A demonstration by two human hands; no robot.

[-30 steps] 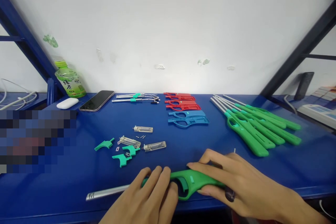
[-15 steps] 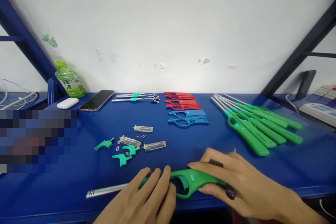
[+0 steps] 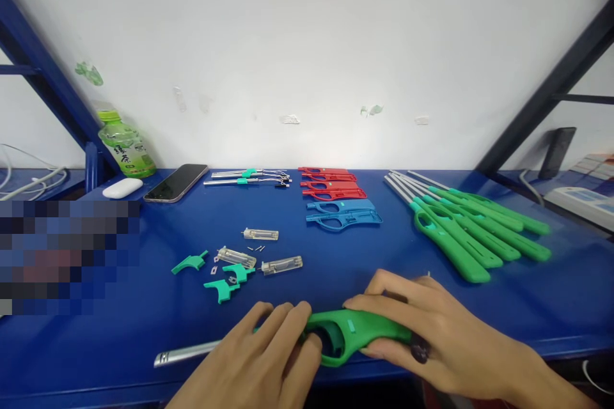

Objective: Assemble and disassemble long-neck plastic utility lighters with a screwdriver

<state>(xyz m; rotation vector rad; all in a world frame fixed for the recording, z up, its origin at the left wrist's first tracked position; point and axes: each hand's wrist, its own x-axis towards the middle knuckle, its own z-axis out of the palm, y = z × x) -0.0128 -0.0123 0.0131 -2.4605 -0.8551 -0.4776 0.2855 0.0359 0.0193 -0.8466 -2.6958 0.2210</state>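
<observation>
A green long-necked lighter (image 3: 369, 327) lies across both hands at the front edge of the blue table, its metal tube pointing left. My left hand (image 3: 261, 351) is closed round the front of the body, where the tube begins, with a finger at the trigger opening. My right hand (image 3: 432, 332) grips the handle between thumb and fingers, hiding its rear end. A small dark round thing shows by the right hand's fingers; I cannot tell what it is. Beyond the hands lie loose green triggers (image 3: 223, 290) and clear fuel tanks (image 3: 282, 265).
Several green lighters (image 3: 460, 246) lie fanned out at the right. Red shell halves (image 3: 330, 190) and blue shell halves (image 3: 343, 222) are at the back middle. Metal tubes with wires (image 3: 230, 181), a phone (image 3: 177, 182), a white case (image 3: 123, 188) and a bottle (image 3: 125, 147) stand or lie back left.
My left hand has shifted slightly left and down along the lighter, and the tube's tip has dipped a little. My right hand keeps its grip.
</observation>
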